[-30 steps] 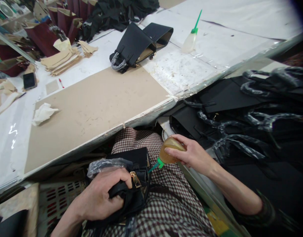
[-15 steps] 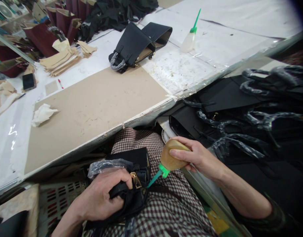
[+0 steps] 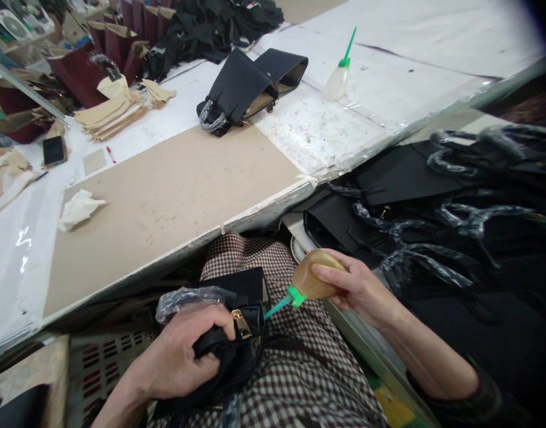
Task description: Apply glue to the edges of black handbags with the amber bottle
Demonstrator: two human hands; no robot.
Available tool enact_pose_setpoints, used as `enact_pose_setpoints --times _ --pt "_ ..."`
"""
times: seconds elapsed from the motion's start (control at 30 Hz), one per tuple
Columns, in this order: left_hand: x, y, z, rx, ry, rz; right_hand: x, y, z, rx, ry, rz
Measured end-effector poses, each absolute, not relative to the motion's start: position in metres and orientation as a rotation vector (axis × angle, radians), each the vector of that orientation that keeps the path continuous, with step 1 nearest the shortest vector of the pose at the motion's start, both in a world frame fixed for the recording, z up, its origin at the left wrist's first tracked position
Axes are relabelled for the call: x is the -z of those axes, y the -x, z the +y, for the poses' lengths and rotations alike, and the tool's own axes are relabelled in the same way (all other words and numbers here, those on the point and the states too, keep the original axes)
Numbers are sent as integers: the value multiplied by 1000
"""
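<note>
My left hand (image 3: 183, 351) is closed around the bunched black material of a handbag (image 3: 248, 279) lying on my lap. A gold zipper pull (image 3: 240, 324) shows beside my fingertips, and clear plastic wraps the bag's handle (image 3: 192, 300). In my right hand (image 3: 357, 288) is a squeeze bottle (image 3: 315, 276) of amber liquid, tilted down to the left. Its long green nozzle (image 3: 277, 307) points at the bag's right edge; whether the tip touches is hard to tell. Checked cloth (image 3: 317, 362) covers my lap beneath the bag.
Ahead stands a worktable with a tan board (image 3: 174, 196), another black handbag (image 3: 241, 89) and a pale squeeze bottle (image 3: 337, 80). Black bags with plastic-wrapped handles (image 3: 455, 238) are piled on my right. A plastic crate (image 3: 107, 362) sits low at left.
The nozzle tip has moved up along the bag's right edge, and the bottle now lies flatter. My left hand keeps its hold on the bag.
</note>
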State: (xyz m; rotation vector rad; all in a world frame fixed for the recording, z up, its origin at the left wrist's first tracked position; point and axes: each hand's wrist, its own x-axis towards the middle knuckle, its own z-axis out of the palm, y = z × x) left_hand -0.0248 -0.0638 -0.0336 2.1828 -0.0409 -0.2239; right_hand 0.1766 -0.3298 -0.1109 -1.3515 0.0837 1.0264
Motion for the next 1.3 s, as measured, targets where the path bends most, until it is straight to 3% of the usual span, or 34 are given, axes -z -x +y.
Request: enact_pose_setpoints --times 0.3,0.63,1.3 --pt "31 28 -64 139 -2186 -22 145 -194 -324 -804 958 212" --pt "36 48 -58 -6 -2185 65 157 -243 -253 -618 801 95" --pt "22 56 -44 -149 -2256 219 136 -335 -159 -110 1807 -590"
